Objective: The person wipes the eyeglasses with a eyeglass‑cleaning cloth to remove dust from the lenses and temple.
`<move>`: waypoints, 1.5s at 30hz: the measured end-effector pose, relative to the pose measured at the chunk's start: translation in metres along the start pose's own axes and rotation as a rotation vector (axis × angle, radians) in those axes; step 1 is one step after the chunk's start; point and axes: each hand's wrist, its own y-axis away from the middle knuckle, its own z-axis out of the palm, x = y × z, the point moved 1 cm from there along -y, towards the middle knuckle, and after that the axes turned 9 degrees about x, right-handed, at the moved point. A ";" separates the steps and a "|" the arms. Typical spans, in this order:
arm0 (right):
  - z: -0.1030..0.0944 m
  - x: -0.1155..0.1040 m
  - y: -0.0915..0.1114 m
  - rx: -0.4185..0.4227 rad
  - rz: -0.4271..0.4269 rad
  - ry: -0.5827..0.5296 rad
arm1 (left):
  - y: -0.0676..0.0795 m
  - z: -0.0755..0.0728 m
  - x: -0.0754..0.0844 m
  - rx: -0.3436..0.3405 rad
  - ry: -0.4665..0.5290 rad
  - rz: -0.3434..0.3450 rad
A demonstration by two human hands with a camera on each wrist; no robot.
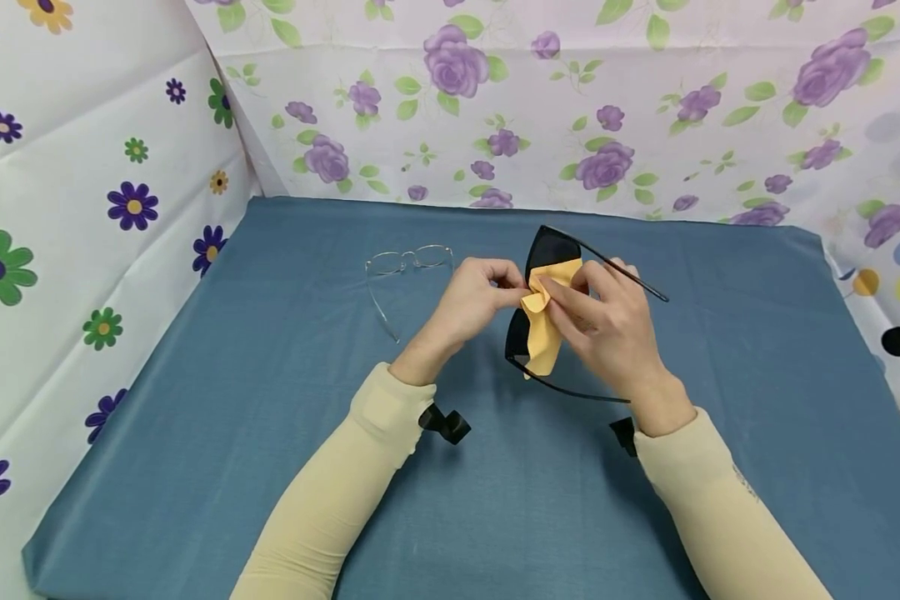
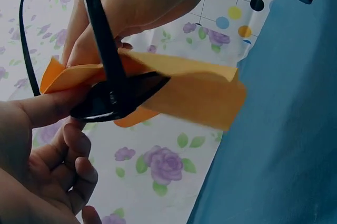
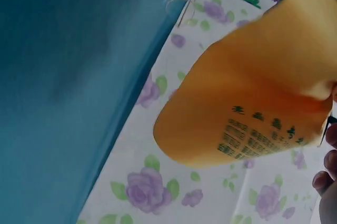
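Note:
A pair of black sunglasses is held up above the table, its temples unfolded toward the person. My left hand pinches the frame near its middle between thumb and fingers. With its fingertips my right hand pinches a yellow cleaning cloth against the lens side of the sunglasses. Printed dark lettering shows on the cloth in the right wrist view. In the left wrist view the cloth hangs behind a dark lens, and part of the right hand's fingers is hidden by it.
Thin wire-framed eyeglasses lie on the blue tablecloth, left of the hands, with temples unfolded. Flowered sheets hang behind the table and at its left side. Black straps stick out at both wrists.

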 end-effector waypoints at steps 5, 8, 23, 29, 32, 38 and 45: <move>-0.003 0.002 0.000 -0.029 -0.034 0.056 | 0.000 -0.001 0.002 -0.043 -0.056 0.022; -0.003 0.001 0.000 0.005 -0.005 0.084 | 0.001 0.001 0.002 -0.055 -0.090 0.032; -0.009 0.009 -0.003 0.097 0.193 0.134 | 0.001 0.001 0.004 0.021 -0.070 0.021; -0.008 0.013 -0.001 0.003 0.131 0.085 | -0.001 -0.005 0.002 0.068 0.031 -0.010; -0.008 0.014 0.000 -0.038 0.085 0.053 | -0.001 -0.006 0.001 0.063 0.036 -0.011; -0.008 0.014 0.000 -0.087 0.020 0.008 | -0.002 -0.005 0.001 0.001 -0.007 -0.004; -0.007 0.010 -0.001 -0.095 0.009 0.009 | -0.002 -0.002 0.000 -0.036 -0.074 0.016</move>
